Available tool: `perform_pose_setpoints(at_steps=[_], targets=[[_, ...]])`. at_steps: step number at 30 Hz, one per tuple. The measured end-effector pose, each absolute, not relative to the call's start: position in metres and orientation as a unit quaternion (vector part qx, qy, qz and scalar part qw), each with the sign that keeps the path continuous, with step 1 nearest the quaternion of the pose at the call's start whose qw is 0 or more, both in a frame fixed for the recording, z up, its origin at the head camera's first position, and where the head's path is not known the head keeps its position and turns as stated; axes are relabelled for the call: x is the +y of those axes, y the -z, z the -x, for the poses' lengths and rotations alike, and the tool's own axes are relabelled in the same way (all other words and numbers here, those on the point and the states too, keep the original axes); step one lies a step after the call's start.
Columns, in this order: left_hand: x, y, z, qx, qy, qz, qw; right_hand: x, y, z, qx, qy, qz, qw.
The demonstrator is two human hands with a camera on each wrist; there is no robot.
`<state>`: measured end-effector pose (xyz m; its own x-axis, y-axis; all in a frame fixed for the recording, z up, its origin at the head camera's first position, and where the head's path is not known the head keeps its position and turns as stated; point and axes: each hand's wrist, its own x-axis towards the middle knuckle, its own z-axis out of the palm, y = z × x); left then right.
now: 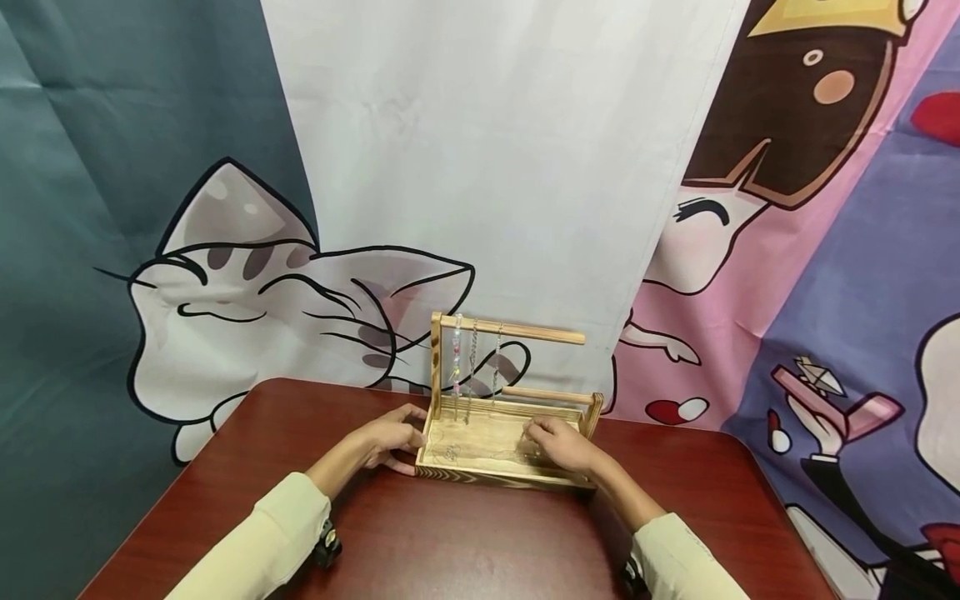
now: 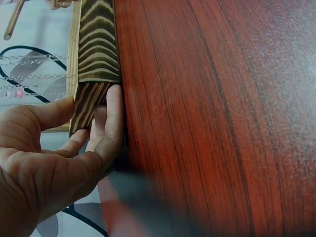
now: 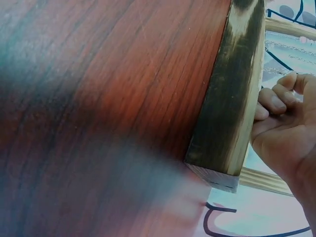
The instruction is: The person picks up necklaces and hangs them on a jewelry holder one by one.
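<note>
A wooden jewelry stand [image 1: 510,329] with a shallow tray base [image 1: 480,429] stands on the table. From its upper bar hang a beaded strand [image 1: 456,354] and thin metal chains [image 1: 472,362]. My left hand [image 1: 390,435] grips the tray's left end, thumb on the inner side and fingers along the outside and underneath, as the left wrist view shows. Over the tray's right half is my right hand [image 1: 558,443], its fingers curled and pinching a fine chain [image 1: 528,454], which shows only faintly below them. Another small tangled chain [image 1: 452,452] lies in the tray's left front.
The stand has a lower bar [image 1: 547,395] at the right and an upright post [image 1: 437,367] at the left. Behind the dark red table [image 1: 315,433] hangs a printed cloth [image 1: 480,167] with cartoon figures. The tray's front wall [image 3: 222,98] runs close below my right hand.
</note>
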<state>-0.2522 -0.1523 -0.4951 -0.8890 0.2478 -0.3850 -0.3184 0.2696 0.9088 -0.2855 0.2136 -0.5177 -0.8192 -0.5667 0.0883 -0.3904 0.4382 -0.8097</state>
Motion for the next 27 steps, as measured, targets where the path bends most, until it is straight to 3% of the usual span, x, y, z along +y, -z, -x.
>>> perform_pose_setpoints(at_steps=[5, 18, 24, 27], targets=[[-0.153, 0.495, 0.252, 0.759, -0.606, 0.025, 0.237, 0.210, 0.498, 0.274, 0.849, 0.464, 0.228, 0.115], [-0.155, 0.497, 0.255, 0.757, -0.608, 0.022, 0.238, 0.199, 0.511, 0.286, 0.928, 0.331, 0.169, 0.007], [-0.154, 0.495, 0.254, 0.758, -0.606, 0.019, 0.241, 0.209, 0.575, 0.330, 0.927, 0.273, 0.251, -0.052], [-0.154, 0.495, 0.254, 0.758, -0.606, 0.018, 0.241, 0.203, 0.568, 0.320, 0.906, 0.260, 0.329, -0.058]])
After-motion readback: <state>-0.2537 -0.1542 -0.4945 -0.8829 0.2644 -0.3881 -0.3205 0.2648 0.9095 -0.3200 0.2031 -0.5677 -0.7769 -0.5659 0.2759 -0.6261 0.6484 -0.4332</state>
